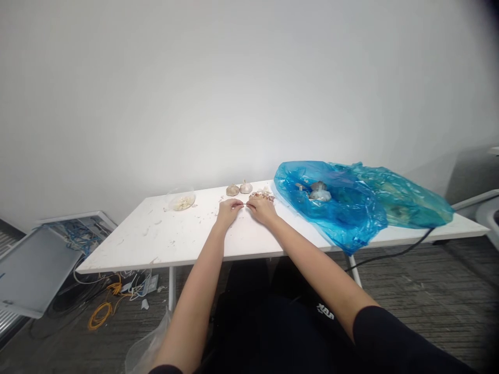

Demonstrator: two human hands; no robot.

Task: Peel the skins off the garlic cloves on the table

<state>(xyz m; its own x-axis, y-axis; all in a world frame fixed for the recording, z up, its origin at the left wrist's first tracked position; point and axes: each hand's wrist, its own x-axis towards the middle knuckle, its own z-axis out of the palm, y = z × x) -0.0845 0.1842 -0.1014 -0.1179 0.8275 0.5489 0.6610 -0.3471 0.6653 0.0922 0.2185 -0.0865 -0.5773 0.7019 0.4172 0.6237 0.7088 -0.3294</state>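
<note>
Head view: my left hand [229, 209] and right hand [262, 208] pinch one garlic clove [245, 205] over the table [187, 244]; peeled cloves fill the bowl [181, 200], two bulbs [239, 189] wait whole.

Bowl [181, 200] left on table [156, 239], garlic bulbs [239, 189] behind hands – bag [335, 208] right.

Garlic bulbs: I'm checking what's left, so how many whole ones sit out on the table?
2: one garlic bulb and a second garlic bulb side by side beyond the hands. The blue bag may hide more.
</note>
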